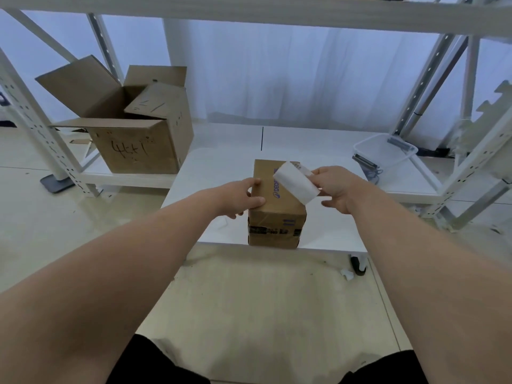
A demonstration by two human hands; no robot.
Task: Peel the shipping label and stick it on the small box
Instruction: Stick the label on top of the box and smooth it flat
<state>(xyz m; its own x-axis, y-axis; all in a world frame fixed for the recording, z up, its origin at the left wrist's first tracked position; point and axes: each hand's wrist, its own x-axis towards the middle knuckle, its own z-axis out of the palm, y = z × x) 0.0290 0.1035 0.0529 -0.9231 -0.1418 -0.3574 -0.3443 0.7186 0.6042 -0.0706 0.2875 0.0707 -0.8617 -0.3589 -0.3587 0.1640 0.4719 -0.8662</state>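
Note:
A small brown cardboard box (277,214) with blue print and dark tape stands near the front edge of a low white table (210,173). My left hand (243,196) grips the box's upper left edge. A white shipping label (296,182), blank side toward me, is pinched at its right end by my right hand (336,188) and hangs tilted just above the right part of the box's top. Whether the label touches the box I cannot tell.
A large open cardboard box (133,126) with handwriting sits on the low shelf at left. A clear plastic bin (385,153) with small metal items rests at right. White metal shelving posts (36,128) flank the table. A black table caster (357,264) is below the table's edge.

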